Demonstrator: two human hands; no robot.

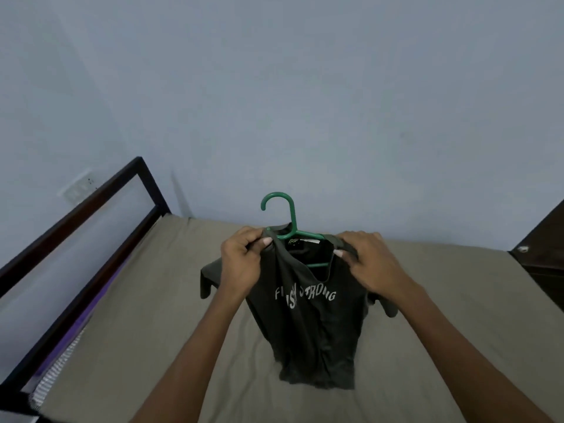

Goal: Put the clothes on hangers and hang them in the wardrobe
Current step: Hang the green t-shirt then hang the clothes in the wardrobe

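While both hands hold it up over the bed, here is how it all stands:

T-shirt: the dark olive-grey T-shirt [308,325] hangs front-on above the middle of the bed, pale block letters across the chest, broken by a fold so they read roughly "FINISH STRONG"; a small black neck label shows inside the collar.
Shape of it: the body drops in long vertical creases, its hem bunching on the sheet; one short sleeve sticks out to the left, the other droops behind the right forearm.
Hanger: a green plastic hanger [290,221] sits inside the neck opening, hook standing clear above the collar and curling to the left, a stretch of its lower bar visible through the neckline.
Left hand: the left hand [241,264] pinches the left shoulder of the shirt at the collar, thumb and curled fingers closed on the cloth right at the hanger's arm.
Right hand: the right hand [369,264] grips the right shoulder seam, fingers curled over the fabric, thumb tip pressing near the neckline.
Bed: a tan sheet [158,315] covers the mattress, with a dark wooden bed frame [100,227] running along the left side.
Backdrop: a plain pale blue wall [305,102] rises behind, and a dark wooden edge cuts in at far right.
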